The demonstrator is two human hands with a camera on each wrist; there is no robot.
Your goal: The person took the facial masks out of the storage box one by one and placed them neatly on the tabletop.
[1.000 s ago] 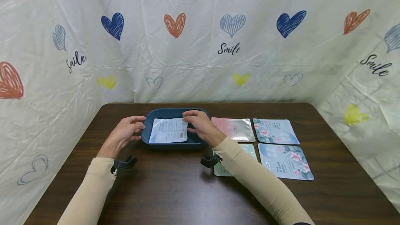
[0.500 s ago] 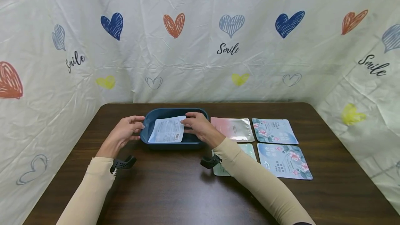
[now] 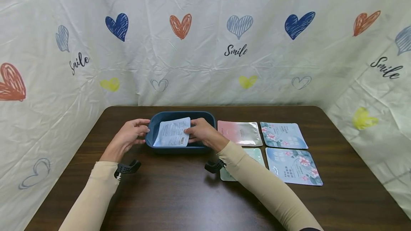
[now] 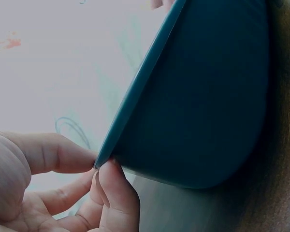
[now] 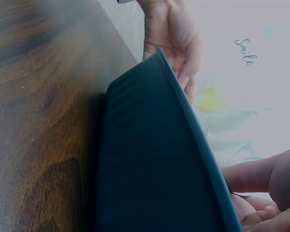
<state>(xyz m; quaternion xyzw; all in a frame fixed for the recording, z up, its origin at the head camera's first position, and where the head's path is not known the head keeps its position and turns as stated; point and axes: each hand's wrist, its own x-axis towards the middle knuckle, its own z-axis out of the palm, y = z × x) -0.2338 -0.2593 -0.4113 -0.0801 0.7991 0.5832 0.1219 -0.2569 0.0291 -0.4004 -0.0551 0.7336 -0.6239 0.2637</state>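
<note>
A dark blue plastic tray (image 3: 179,150) with a raised rim stands at the back of the table. My left hand (image 3: 130,133) pinches its left rim; in the left wrist view the fingers (image 4: 118,193) meet at the rim's edge. Inside the tray is a pale blue sheet mask packet (image 3: 171,132), printed text and barcode upward, its right side tilted up. My right hand (image 3: 205,133) pinches the packet's right edge, thumb on the printed face, other fingers partly hidden behind it. In the right wrist view the tray wall (image 5: 150,145) hides the packet.
Right of the tray lie a pink and silver packet (image 3: 240,133), two blue floral packets (image 3: 282,134) and a green packet (image 3: 255,153) partly under the right forearm. A white curtain with hearts (image 3: 208,81) hangs behind the brown table (image 3: 160,195).
The right hand has shifted slightly down and left, its thumb now on the packet's face. The packet has turned a little, its right edge higher. The left hand stays at the rim.
</note>
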